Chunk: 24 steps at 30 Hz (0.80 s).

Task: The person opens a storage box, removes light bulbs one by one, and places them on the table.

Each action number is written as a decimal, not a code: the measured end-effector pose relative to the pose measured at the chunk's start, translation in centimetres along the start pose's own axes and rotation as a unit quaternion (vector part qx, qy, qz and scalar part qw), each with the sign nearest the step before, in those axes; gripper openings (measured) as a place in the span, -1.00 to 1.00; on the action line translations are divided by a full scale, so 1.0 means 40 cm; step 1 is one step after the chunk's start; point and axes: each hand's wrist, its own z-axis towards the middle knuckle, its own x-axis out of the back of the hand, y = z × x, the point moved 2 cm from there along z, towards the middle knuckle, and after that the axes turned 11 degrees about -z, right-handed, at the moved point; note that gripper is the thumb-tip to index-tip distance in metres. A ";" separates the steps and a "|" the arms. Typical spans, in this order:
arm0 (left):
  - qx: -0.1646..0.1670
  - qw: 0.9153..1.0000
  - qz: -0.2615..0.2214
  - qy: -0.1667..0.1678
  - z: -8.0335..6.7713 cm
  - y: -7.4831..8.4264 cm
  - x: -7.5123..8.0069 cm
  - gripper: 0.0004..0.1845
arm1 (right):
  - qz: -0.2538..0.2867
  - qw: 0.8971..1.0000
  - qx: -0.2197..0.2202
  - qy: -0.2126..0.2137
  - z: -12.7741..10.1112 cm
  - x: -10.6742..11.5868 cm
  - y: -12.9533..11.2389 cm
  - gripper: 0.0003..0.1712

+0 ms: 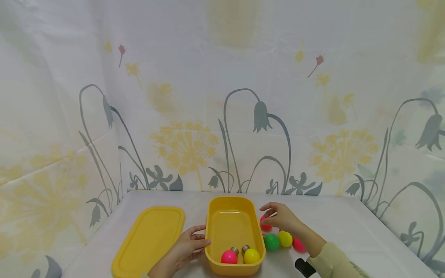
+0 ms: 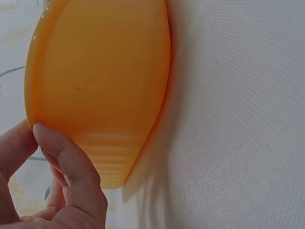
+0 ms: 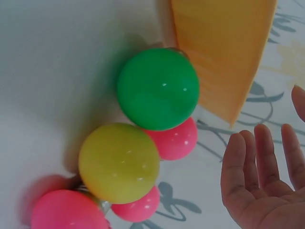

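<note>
A yellow plastic box point(image 1: 234, 227) stands in the middle of the table, with a pink light bulb point(image 1: 229, 257) and a yellow light bulb point(image 1: 252, 256) at its near end. My left hand point(image 1: 187, 245) pinches the box's left rim between thumb and fingers. To the right of the box lie more coloured bulbs: a green bulb point(image 3: 158, 89), a yellow bulb point(image 3: 119, 163) and several pink ones, including a pink bulb point(image 1: 299, 244) at the right. Over the farther pink bulb point(image 1: 266, 227) hovers my right hand point(image 1: 283, 217), fingers loosely spread and holding nothing.
A yellow lid point(image 1: 149, 241) lies flat on the white-covered table point(image 1: 333, 216), left of the box. A flower-patterned cloth point(image 1: 194, 96) hangs behind and at both sides. Something black point(image 1: 304, 267) shows by the right sleeve.
</note>
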 end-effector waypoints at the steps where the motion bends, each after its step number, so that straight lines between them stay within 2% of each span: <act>1: 0.001 1.000 0.001 0.001 0.000 0.000 0.000 -0.33 | 0.000 1.000 0.004 -0.002 0.002 -0.002 -0.005 -0.60; 15: 0.002 1.000 -0.001 -0.006 0.003 -0.002 -0.001 -0.32 | 0.010 0.997 0.063 -0.043 0.052 -0.040 -0.063 -0.60; 24: -0.009 1.000 0.000 -0.010 0.003 -0.005 0.004 -0.33 | 0.011 0.993 0.098 -0.062 0.085 -0.058 -0.124 -0.60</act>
